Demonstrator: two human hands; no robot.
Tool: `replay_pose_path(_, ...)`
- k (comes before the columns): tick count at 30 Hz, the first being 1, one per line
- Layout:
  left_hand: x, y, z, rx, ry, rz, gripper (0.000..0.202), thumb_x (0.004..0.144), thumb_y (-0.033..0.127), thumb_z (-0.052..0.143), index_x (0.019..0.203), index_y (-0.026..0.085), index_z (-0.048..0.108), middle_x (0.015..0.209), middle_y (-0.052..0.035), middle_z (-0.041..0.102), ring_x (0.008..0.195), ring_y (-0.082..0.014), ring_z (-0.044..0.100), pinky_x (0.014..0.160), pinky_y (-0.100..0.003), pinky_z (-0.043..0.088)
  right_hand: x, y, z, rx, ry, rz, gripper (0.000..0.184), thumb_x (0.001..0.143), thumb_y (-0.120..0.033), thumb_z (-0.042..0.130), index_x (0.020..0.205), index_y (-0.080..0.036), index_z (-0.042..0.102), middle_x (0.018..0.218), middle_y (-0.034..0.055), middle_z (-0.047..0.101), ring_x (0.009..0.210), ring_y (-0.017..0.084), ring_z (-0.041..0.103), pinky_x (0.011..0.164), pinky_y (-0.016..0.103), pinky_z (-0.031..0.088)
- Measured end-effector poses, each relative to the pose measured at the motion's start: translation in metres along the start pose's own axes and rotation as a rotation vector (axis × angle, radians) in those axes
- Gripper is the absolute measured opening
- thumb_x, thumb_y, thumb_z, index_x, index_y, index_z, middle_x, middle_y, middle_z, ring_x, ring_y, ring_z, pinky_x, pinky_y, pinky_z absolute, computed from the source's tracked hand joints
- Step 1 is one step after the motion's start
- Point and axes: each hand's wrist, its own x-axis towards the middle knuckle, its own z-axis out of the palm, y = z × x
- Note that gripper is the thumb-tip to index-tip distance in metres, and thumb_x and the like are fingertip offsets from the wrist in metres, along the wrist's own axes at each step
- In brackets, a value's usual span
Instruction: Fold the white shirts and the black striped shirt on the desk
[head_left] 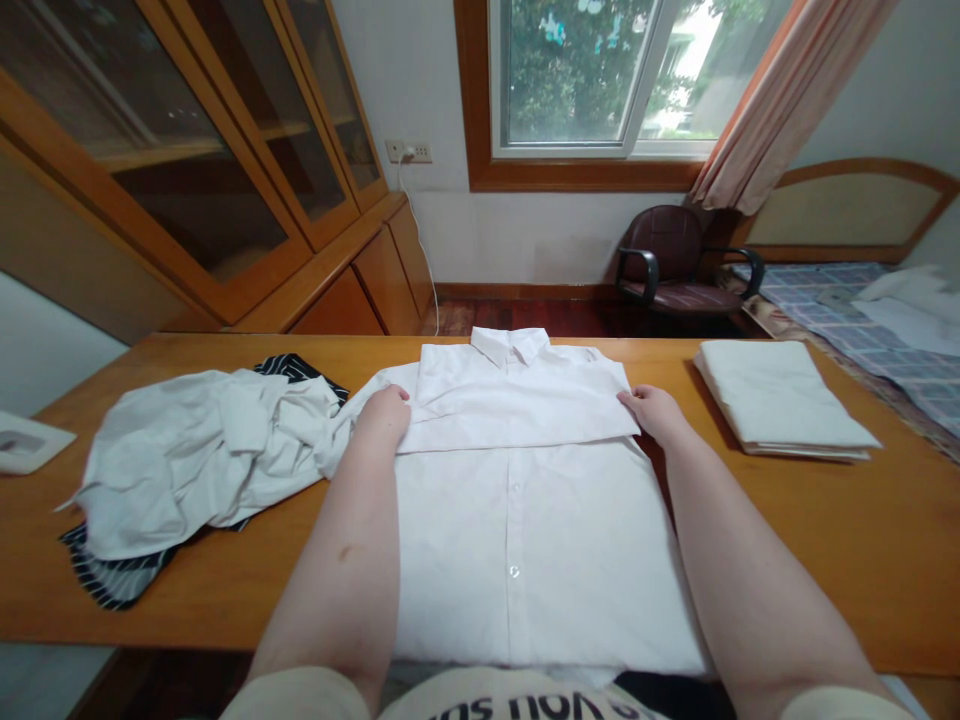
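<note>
A white button-up shirt [457,550] lies spread on the table, its collar at the far side and its lower end by my body. A white band of its cloth crosses the chest just below the collar. My left hand [388,412] is closed on the cloth at the band's left end, its fingers partly hidden. At the opposite end, my right hand [652,411] pinches the shirt's edge between thumb and fingers. Left of my left hand, more white cloth runs toward a crumpled heap of white clothing [195,440].
Black-and-white striped cloth [120,580] shows under the heap on the wooden table [795,560]. A folded white stack [780,395] rests at the right. Beyond the table stand a glass-door cabinet [300,210], an office chair [667,250] and a bed [855,310].
</note>
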Motion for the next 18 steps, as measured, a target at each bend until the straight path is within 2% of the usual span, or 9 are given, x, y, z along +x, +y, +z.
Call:
replay_pose_path(3,-0.018,0.02,-0.003,0.081,0.074,-0.024,0.032,0.079,0.028,0.05,0.107,0.017,0.061,0.114,-0.019,0.061,0.104,-0.0348,0.057,0.083,-0.044,0.046,-0.001,0.001,0.002,0.21,0.014,0.009,0.027,0.069,-0.044,0.056,0.07,-0.017,0.061,0.059,0.0011,0.058,0.054,0.015,0.05,0.048,0.024,0.034)
replay_pose_path(5,-0.034,0.037,-0.001,0.118,0.155,0.03,0.037,0.082,0.036,0.047,0.111,0.015,0.059,0.117,-0.0208,0.058,0.11,-0.0375,0.053,0.086,-0.048,0.044,-0.004,0.0,0.003,0.408,-0.033,0.029,0.029,0.07,-0.044,0.055,0.08,-0.018,0.061,0.063,0.0017,0.06,0.056,0.016,0.053,0.048,0.024,0.037)
replay_pose_path(6,-0.042,0.047,0.002,0.123,0.177,0.106,0.038,0.084,0.037,0.046,0.113,0.015,0.058,0.119,-0.0204,0.057,0.114,-0.0367,0.05,0.09,-0.048,0.042,-0.005,0.0,0.003,0.494,-0.07,0.043,0.03,0.071,-0.044,0.055,0.084,-0.018,0.06,0.066,0.0027,0.062,0.058,0.016,0.055,0.049,0.025,0.039)
replay_pose_path(8,-0.055,0.064,0.012,0.112,0.144,0.283,0.041,0.084,0.038,0.048,0.119,0.018,0.056,0.13,-0.0174,0.051,0.125,-0.0326,0.042,0.099,-0.044,0.036,-0.005,0.0,0.005,0.608,-0.163,0.06,0.033,0.07,-0.043,0.058,0.092,-0.017,0.059,0.074,0.0053,0.066,0.063,0.019,0.06,0.053,0.026,0.044)
replay_pose_path(11,-0.065,0.081,0.031,0.077,0.032,0.542,0.054,0.085,0.045,0.047,0.134,0.022,0.045,0.15,-0.0117,0.029,0.139,-0.0291,0.02,0.11,-0.043,0.019,-0.001,0.001,0.009,0.655,-0.223,0.045,0.036,0.065,-0.032,0.065,0.097,-0.017,0.059,0.084,0.0077,0.069,0.071,0.02,0.064,0.06,0.028,0.049)
replay_pose_path(13,-0.065,0.085,0.042,0.065,-0.062,0.636,0.062,0.085,0.049,0.046,0.141,0.025,0.036,0.154,-0.0098,0.019,0.141,-0.0292,0.011,0.112,-0.047,0.011,0.003,0.003,0.013,0.666,-0.151,0.022,0.043,0.062,-0.024,0.065,0.104,-0.016,0.057,0.088,0.0069,0.069,0.074,0.02,0.064,0.064,0.027,0.05)
replay_pose_path(15,-0.061,0.085,0.05,0.077,-0.13,0.658,0.067,0.084,0.053,0.046,0.144,0.027,0.029,0.155,-0.0094,0.015,0.142,-0.0298,0.007,0.112,-0.051,0.007,0.007,0.003,0.018,0.66,-0.032,-0.004,0.053,0.061,-0.02,0.061,0.114,-0.017,0.053,0.091,0.0056,0.069,0.074,0.018,0.064,0.066,0.027,0.05)
replay_pose_path(18,-0.056,0.083,0.056,0.102,-0.155,0.658,0.07,0.083,0.057,0.045,0.145,0.029,0.026,0.155,-0.0088,0.013,0.142,-0.0299,0.006,0.111,-0.052,0.006,0.01,0.003,0.023,0.518,0.153,-0.05,0.061,0.061,-0.017,0.057,0.122,-0.017,0.05,0.097,0.0062,0.067,0.08,0.018,0.064,0.075,0.03,0.05)
